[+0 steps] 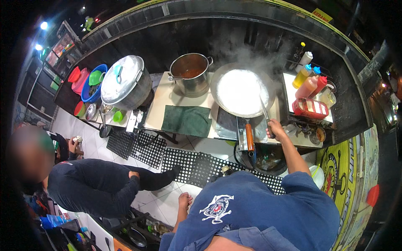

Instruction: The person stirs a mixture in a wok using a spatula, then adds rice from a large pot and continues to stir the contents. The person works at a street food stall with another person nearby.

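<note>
My right hand [275, 128] grips the handle of a long metal cooking utensil [264, 108]. Its far end dips into bright white, foamy contents [240, 89] in a steaming wok [216, 100], so its head is hidden. The wok's wooden handle [249, 136] points toward me, just left of that hand. Low at my left side hangs my left hand [185, 200], fingers curled and no object visible in it. Left of the wok stands a steel stockpot [192, 86] with reddish-brown contents. A folded dark green cloth [187, 120] lies on the counter in front of the pot.
A large lidded pot [125, 84] stands farther left, near a blue basin [94, 91]. Squeeze bottles [307, 86] and a red container [310, 108] occupy a right-hand shelf. Another person [94, 188] bends at my left. Perforated black mats [201, 169] cover part of the tiled floor.
</note>
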A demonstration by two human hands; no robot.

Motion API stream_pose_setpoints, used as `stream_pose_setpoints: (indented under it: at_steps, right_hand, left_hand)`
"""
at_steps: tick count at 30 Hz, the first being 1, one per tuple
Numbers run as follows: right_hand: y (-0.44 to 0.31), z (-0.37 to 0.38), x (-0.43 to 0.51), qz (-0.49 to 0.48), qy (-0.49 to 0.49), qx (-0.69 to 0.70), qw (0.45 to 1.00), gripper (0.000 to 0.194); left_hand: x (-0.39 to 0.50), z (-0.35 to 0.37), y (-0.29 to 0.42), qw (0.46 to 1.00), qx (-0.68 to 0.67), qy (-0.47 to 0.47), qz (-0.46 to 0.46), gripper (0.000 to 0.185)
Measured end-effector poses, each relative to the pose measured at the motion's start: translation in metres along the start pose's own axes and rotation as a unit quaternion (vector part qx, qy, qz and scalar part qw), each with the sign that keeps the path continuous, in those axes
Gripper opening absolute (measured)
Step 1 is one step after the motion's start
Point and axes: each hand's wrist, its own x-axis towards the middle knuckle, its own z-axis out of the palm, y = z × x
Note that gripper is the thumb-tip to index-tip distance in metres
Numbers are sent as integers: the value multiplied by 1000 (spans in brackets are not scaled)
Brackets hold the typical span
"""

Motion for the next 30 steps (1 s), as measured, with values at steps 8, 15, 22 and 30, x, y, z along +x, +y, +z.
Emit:
stream_pose_setpoints:
  at_steps: [8,15,22,30]
  right_hand:
    - [-15,47,-18,52,-71,120,989,22]
    - [-23,58,-50,7,-83,-5,997,41]
    - [-25,29,-76,-228,104,-404,880,47]
    - [-24,-11,-42,-231,239,-484,810,49]
  left_hand:
    - [27,-4,-91,880,404,-62,242,20]
    - [10,-17,-35,983,169,-53,47,16]
    - [12,-9,27,988,-86,-11,-128,14]
    - [4,-11,7,997,37,-39,-64,17]
